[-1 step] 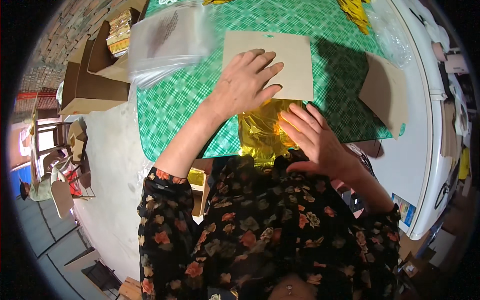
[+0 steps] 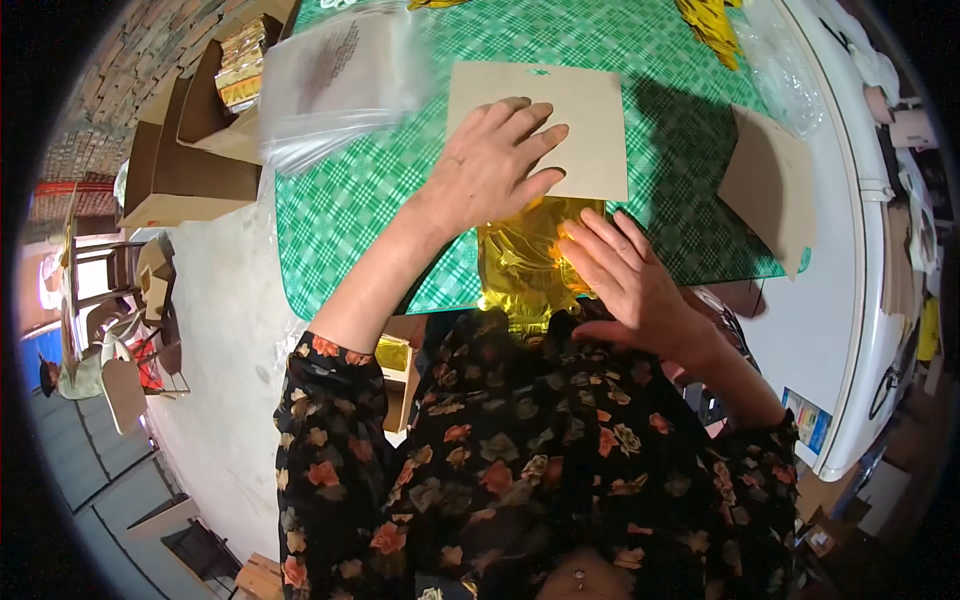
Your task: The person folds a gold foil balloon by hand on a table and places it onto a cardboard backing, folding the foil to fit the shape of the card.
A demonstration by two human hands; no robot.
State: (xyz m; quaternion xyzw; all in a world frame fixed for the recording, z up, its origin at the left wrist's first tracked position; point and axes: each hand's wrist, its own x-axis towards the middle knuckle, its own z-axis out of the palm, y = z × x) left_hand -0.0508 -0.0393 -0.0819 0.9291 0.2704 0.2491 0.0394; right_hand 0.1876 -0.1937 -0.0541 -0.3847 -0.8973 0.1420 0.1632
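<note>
My left hand (image 2: 490,165) lies on a beige card (image 2: 590,130) with a small hanger hole near its far edge, the fingers spread and pressing flat. Shiny gold foil (image 2: 520,265) comes out from the near edge of the card and reaches over the table's front edge towards my body. The fingers of my right hand (image 2: 635,285) are stretched out along the right side of this foil and touch it. Whether the foil continues beneath the card is hidden.
A stack of clear plastic bags (image 2: 340,85) lies at the table's left. Cardboard boxes (image 2: 190,160) stand beyond it. Another beige card (image 2: 765,185) sits at the right edge, near a white appliance (image 2: 820,290). More gold foil (image 2: 710,30) is at the far right.
</note>
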